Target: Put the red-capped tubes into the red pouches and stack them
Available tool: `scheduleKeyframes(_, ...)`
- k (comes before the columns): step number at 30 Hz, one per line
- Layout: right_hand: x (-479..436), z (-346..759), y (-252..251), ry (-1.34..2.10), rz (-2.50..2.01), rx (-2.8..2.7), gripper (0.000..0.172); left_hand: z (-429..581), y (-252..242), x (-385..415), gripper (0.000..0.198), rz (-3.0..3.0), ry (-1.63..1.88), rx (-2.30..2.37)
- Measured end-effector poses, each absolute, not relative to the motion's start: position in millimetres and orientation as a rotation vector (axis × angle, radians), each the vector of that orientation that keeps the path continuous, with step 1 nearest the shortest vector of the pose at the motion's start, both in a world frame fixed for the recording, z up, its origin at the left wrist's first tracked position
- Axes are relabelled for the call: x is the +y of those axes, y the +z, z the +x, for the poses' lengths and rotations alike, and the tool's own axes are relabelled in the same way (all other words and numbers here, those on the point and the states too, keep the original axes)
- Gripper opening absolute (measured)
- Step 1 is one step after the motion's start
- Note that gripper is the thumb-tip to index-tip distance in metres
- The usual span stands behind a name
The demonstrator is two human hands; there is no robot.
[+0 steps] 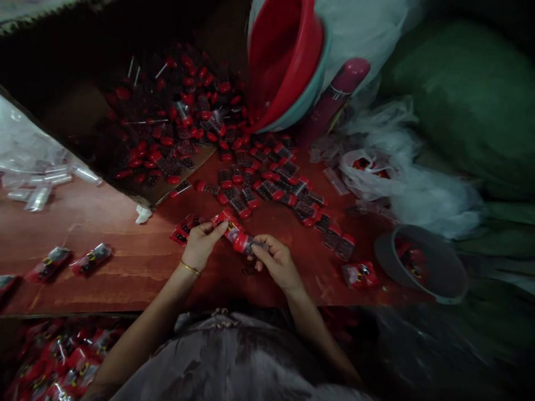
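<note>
My left hand pinches a red printed plastic wrapper between thumb and fingers. In my right hand is a small clear container with a red cap, its dark contents showing through the wall. The red cap end meets the wrapper's near edge; whether it is inside the wrapper I cannot tell. More red wrappers lie flat beside my left hand. Past my hands, many similar red-capped containers lie scattered on the reddish tabletop.
A tipped cardboard box spills red-capped containers. Red and teal basins lean behind, near a pink bottle. Filled packets lie left. At right are a grey bowl and a plastic bag. Packets fill a space below.
</note>
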State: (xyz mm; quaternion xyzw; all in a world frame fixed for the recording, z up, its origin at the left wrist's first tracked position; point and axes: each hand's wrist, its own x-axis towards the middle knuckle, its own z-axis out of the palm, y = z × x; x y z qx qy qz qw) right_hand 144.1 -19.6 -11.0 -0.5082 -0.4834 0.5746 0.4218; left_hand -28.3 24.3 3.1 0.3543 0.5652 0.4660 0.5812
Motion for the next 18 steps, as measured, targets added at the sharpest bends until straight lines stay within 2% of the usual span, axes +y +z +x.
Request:
scheduleKeyframes(6,-21,142,-12,1.515,-1.25,-1.249,0.025,-29,1,24,0.032,0.796,1.097,1.271)
scheduleKeyframes(13,-23,140,-12,1.295,-1.312,-1.286,0.024,-28,0,20,0.025,0.919,1.12,1.187)
scheduleKeyframes(18,-25,134,-12,1.183,-1.311,-1.28,0.02,-19,-5,15,0.033,0.758,1.135,1.12)
